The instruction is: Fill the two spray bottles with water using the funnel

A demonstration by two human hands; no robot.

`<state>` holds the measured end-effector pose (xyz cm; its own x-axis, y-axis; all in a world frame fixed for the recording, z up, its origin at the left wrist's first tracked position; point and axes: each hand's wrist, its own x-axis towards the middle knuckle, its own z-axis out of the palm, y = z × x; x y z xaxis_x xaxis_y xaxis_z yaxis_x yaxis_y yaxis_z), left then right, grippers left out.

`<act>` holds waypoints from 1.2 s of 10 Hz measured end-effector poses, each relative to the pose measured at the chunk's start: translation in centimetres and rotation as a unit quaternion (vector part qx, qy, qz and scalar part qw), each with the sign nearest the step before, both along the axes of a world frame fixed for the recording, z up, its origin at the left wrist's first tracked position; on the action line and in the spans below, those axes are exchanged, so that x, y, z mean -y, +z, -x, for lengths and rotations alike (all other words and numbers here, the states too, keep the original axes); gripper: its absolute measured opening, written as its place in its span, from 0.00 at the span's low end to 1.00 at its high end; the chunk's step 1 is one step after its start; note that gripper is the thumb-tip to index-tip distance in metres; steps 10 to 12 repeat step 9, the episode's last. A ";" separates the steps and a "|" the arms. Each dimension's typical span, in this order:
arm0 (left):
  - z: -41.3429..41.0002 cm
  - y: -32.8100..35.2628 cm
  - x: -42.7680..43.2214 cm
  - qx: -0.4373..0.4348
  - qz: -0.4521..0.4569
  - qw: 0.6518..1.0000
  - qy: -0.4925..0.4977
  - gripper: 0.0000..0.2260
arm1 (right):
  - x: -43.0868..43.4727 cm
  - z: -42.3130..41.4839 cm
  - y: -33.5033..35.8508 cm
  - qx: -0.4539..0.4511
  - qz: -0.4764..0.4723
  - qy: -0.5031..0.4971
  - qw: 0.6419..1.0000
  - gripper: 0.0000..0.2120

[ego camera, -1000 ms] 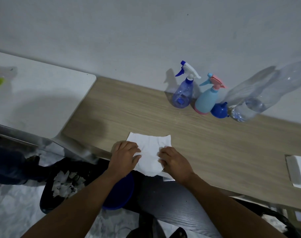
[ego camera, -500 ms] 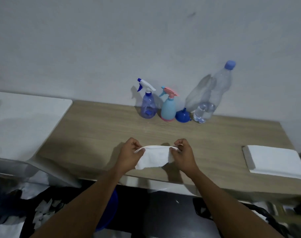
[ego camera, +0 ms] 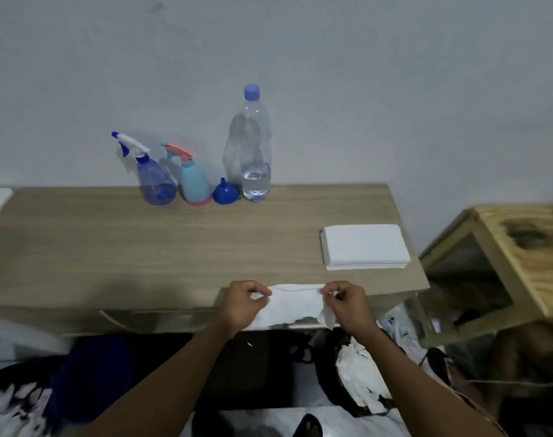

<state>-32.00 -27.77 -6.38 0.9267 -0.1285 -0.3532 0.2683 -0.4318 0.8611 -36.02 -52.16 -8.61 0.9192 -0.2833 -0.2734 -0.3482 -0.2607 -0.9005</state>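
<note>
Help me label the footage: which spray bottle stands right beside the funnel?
The light-blue spray bottle with the pink trigger; the funnel sits just right of it. The translucent blue spray bottle with the white trigger stands further left.

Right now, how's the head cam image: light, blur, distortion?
Head view: dim, flat light, soft shadow on the wall left of the water bottle. Head view: wooden stand at right smeared; left hand, right hand and the pinched tissue fairly sharp.
</note>
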 end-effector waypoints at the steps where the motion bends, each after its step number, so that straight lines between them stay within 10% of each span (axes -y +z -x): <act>1: 2.2 -2.6 4.3 -0.034 -0.013 0.999 -0.004 0.05 | 4.3 3.8 -2.5 -0.050 0.002 -0.052 0.997 0.13; 4: 8.4 -13.0 15.7 -0.213 -0.093 0.964 -0.133 0.20 | 10.7 15.4 -12.4 -0.232 0.003 -0.159 0.960 0.15; 7: 10.0 -17.3 23.2 -0.307 -0.042 0.936 -0.166 0.26 | 14.1 15.8 -15.7 -0.226 -0.026 -0.212 0.950 0.18; 12: 8.9 -18.0 22.6 -0.248 -0.089 0.949 -0.172 0.23 | 13.9 14.9 -15.3 -0.232 -0.035 -0.213 0.948 0.18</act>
